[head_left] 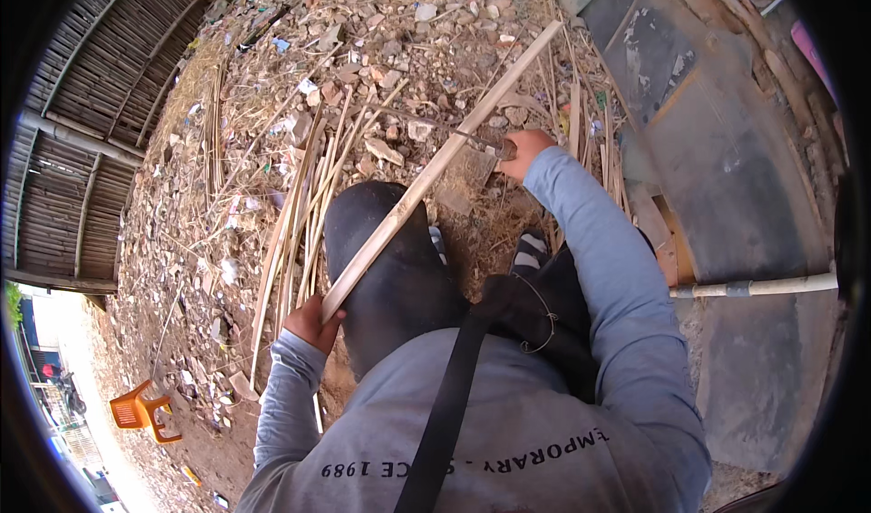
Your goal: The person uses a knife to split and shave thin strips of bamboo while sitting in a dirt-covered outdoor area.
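My left hand point(315, 322) is closed around the lower end of a long pale bamboo strip point(442, 161). The strip slants up and away to the right across my left knee. On its far side, my right hand point(526, 153) grips the handle of a long, thin, dark knife point(426, 121). Its narrow blade points left and crosses the strip; whether it bites into the wood is too small to tell. Most of the handle is hidden in my fingers. A flat stone or block point(464, 177) lies on the ground beneath the strip, near my right hand.
Split bamboo strips point(295, 214) lie left of my knee, with more strips point(610, 150) to the right. Stones and litter point(390, 50) cover the ground. Dark sheets point(726, 168) and a pale pole point(753, 288) stand at right. An orange plastic chair point(141, 411) sits far left, near a bamboo-slat wall point(68, 195).
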A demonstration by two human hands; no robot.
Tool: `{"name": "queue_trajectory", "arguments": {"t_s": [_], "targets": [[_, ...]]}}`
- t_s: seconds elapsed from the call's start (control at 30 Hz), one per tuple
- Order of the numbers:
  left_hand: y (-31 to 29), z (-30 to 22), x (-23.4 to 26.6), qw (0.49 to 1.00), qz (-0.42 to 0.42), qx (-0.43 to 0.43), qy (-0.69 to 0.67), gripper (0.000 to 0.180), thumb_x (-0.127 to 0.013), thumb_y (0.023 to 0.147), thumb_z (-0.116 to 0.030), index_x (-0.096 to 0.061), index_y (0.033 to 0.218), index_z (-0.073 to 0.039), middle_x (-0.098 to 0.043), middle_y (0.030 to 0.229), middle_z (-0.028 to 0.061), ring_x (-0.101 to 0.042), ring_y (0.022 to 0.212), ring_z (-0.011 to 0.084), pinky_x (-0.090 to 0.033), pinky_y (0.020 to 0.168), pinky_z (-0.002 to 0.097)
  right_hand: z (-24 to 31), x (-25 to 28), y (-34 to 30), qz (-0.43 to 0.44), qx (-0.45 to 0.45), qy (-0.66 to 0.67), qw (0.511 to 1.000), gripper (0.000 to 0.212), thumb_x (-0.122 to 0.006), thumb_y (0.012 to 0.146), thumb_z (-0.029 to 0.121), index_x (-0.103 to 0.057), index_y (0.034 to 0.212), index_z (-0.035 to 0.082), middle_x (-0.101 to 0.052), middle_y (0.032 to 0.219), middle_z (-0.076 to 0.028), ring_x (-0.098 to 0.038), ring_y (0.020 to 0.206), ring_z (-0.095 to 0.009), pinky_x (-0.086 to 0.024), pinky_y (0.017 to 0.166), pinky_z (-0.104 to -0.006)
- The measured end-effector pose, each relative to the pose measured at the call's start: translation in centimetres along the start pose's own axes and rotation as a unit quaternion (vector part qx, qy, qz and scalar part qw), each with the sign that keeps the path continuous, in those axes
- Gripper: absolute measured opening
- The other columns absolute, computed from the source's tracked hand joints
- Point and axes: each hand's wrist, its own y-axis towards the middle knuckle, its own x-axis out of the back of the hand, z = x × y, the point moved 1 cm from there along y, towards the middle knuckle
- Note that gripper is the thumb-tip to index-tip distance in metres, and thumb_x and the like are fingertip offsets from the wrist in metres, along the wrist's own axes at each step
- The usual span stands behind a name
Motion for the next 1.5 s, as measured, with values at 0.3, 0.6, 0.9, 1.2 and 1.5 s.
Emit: {"name": "queue_trajectory", "arguments": {"t_s": [0.3, 0.6, 0.9, 1.2, 1.5], "targets": [[0.0, -0.4, -0.2, 1.0, 0.009, 0.01, 0.0, 0.036, -0.066, 0.083, -0.035, -0.052, 0.086, -0.003, -0.06, 0.067, 0.0233, -0.061, 0.068, 0.0441, -0.048, 0.059, 0.0492, -3.1, -1.6, 1.5, -0.078, -0.071, 0.081, 0.991, 0.03, -0.065, 0.074, 0.026, -0.066, 0.1, 0.01, -0.067, 0.093, -0.017, -0.064, 0.088, -0.035, -0.051, 0.081, -0.0421], [-0.9, 0.3, 0.4, 0.999, -0.001, 0.018, 0.039, 0.029, -0.066, 0.083, -0.029, -0.051, 0.087, -0.004, -0.06, 0.066, 0.0244, -0.06, 0.064, 0.0457, -0.048, 0.057, 0.0514, 5.1, 0.6, -2.9, -0.031, 0.079, -0.084, 0.993, 0.023, -0.066, 0.07, 0.023, -0.065, 0.089, 0.01, -0.065, 0.077, -0.015, -0.064, 0.075, -0.035, -0.051, 0.071, -0.0432], [-0.6, 0.7, 0.4, 0.999, 0.003, 0.016, 0.033, 0.029, -0.066, 0.082, -0.028, -0.051, 0.088, -0.004, -0.06, 0.064, 0.0238, -0.06, 0.062, 0.0453, -0.048, 0.055, 0.0507, 2.9, 0.3, -1.0, -0.105, 0.022, 0.015, 0.994, 0.026, -0.066, 0.069, 0.022, -0.065, 0.09, 0.007, -0.064, 0.076, -0.018, -0.063, 0.073, -0.037, -0.051, 0.071, -0.0417], [0.2, 1.3, -0.5, 0.999, -0.03, -0.002, 0.014, 0.029, -0.068, 0.082, -0.027, -0.051, 0.089, -0.004, -0.06, 0.066, 0.0235, -0.061, 0.063, 0.0442, -0.048, 0.054, 0.0504, 2.0, -0.6, -0.9, -0.124, 0.044, 0.024, 0.991, 0.029, -0.066, 0.072, 0.024, -0.064, 0.096, 0.009, -0.065, 0.079, -0.019, -0.063, 0.075, -0.038, -0.051, 0.071, -0.0452], [1.1, 0.5, 0.0, 0.998, -0.062, -0.02, 0.013, 0.028, -0.066, 0.083, -0.025, -0.049, 0.086, -0.004, -0.059, 0.065, 0.0243, -0.059, 0.061, 0.0453, -0.047, 0.053, 0.0506, 0.0, 0.1, 0.8, -0.126, -0.029, 0.028, 0.991, 0.038, -0.07, 0.071, 0.027, -0.066, 0.101, 0.004, -0.066, 0.086, -0.021, -0.064, 0.083, -0.037, -0.052, 0.078, -0.0416]]}}
